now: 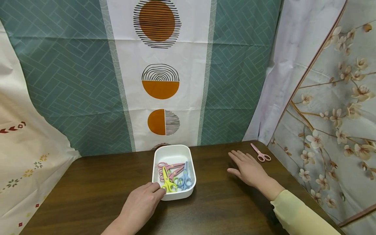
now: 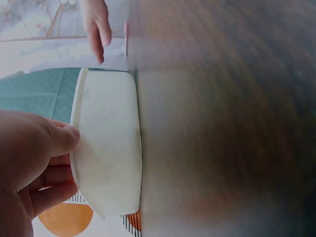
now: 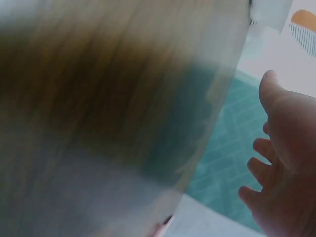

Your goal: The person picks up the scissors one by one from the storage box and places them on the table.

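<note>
A white plastic bin [image 1: 173, 195] stands on the dark wooden table, with several small scissors lying in it. Yellow scissors [image 1: 165, 178] lie on top near its front left, blue scissors [image 1: 185, 179] at the right, and pink scissors [image 1: 176, 165] beneath and behind. My left hand [image 1: 144, 202] pinches the bin's rim at the front left corner; in the left wrist view the thumb [image 2: 66, 139] is at the rim and the other fingers go behind it. Over the table to the right, my right hand [image 1: 248, 169] is spread with straight fingers, holding nothing.
One pair of pink scissors [image 1: 260, 153] lies on the table [image 1: 217, 209] at the far right, just beyond my right hand. A green and white patterned cloth [image 1: 235, 81] hangs behind the table. Floral cloth [image 1: 332, 137] closes in the right side, pale cloth [image 1: 29, 140] the left.
</note>
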Available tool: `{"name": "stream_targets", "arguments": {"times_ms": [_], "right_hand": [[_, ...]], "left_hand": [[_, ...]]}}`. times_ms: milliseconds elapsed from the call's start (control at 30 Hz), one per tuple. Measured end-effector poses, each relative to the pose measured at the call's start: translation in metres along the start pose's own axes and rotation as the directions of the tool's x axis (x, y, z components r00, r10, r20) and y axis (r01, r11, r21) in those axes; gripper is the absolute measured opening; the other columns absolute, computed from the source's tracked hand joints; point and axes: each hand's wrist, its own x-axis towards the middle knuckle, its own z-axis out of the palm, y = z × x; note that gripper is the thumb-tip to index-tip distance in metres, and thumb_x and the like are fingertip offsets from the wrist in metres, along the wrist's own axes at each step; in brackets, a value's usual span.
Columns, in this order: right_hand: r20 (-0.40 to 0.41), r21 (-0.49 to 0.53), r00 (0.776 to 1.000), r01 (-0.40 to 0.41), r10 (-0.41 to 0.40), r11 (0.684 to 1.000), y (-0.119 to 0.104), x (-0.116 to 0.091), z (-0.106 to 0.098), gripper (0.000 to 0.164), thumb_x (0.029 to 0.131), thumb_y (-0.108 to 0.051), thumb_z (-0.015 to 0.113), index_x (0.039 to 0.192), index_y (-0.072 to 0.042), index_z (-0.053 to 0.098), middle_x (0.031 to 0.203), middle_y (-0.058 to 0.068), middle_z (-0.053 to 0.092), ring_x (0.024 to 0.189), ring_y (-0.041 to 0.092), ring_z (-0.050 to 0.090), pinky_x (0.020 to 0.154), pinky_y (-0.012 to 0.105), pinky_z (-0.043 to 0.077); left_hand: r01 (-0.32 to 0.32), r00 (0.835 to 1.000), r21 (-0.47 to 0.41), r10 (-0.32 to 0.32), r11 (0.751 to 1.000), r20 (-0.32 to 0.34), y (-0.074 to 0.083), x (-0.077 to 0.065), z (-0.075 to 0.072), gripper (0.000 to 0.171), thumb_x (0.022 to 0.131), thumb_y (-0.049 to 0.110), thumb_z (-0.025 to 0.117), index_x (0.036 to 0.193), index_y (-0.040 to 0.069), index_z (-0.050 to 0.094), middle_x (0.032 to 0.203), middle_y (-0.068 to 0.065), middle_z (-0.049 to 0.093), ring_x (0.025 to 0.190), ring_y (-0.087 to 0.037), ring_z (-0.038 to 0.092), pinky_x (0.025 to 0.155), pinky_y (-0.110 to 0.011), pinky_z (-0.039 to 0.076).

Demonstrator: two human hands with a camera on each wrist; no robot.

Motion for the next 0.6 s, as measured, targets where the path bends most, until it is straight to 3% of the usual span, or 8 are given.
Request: {"name": "stream_targets", "arguments": {"times_ms": [600], "right_hand": [[-0.033,0.028,0.988,0.154,-0.153,0.988,-0.064,0.022,-0.016,0.076,0.106,-0.05,0.071,0.163,-0.004,0.05,0.168,0.017,0.049,0.157,0.039,0.044,0.126,0.062,0.033]], "left_hand": [[0.012,1.0,0.01,-0.012,1.0,0.017,0.001,0.001,-0.002,0.034,0.076,0.0,0.094,0.086,0.02,0.068,0.082,0.007,0.062,0.074,-0.015,0.06,0.062,-0.029,0.051]]}}
